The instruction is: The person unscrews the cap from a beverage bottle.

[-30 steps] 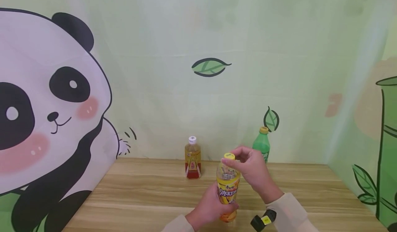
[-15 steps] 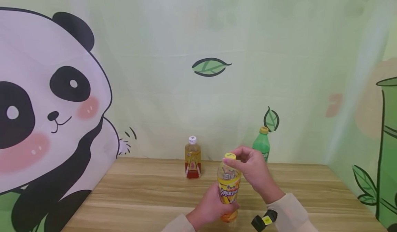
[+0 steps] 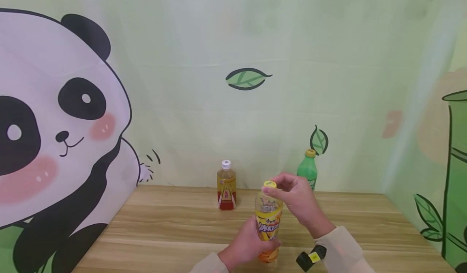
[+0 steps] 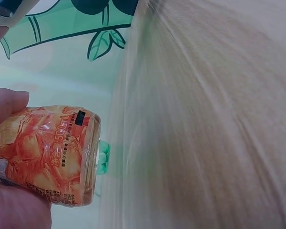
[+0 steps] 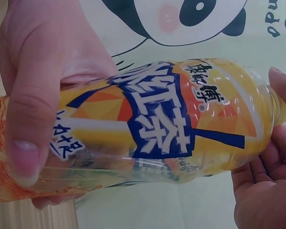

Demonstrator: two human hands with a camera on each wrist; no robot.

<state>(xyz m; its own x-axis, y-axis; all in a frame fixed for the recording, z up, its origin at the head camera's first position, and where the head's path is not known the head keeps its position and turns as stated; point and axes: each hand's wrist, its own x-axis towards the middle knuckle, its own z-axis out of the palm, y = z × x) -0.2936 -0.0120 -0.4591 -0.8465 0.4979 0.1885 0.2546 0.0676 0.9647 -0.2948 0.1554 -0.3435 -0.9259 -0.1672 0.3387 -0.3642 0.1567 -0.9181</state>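
A clear plastic iced tea bottle (image 3: pixel 268 223) with a yellow and orange label stands upright in front of the person. My left hand (image 3: pixel 242 242) grips its lower half, the thumb across the label. At the top, my right hand (image 3: pixel 297 198) pinches the yellow cap (image 3: pixel 270 183) between thumb and fingers. The right wrist view shows the bottle's label (image 5: pixel 162 119) up close, with the left hand (image 5: pixel 47 62) wrapped around the body and the right hand (image 5: pixel 271 186) at the neck. In the left wrist view the bottle's base (image 4: pixel 52 152) appears just off the tabletop.
A tea bottle with a white cap (image 3: pixel 226 188) stands further back on the wooden table (image 3: pixel 164 224). Behind the right hand is a green bottle (image 3: pixel 307 168) with a yellow cap, partly hidden. A green cloth backdrop (image 3: pixel 182 82) with a printed panda (image 3: pixel 80 102) encloses the table.
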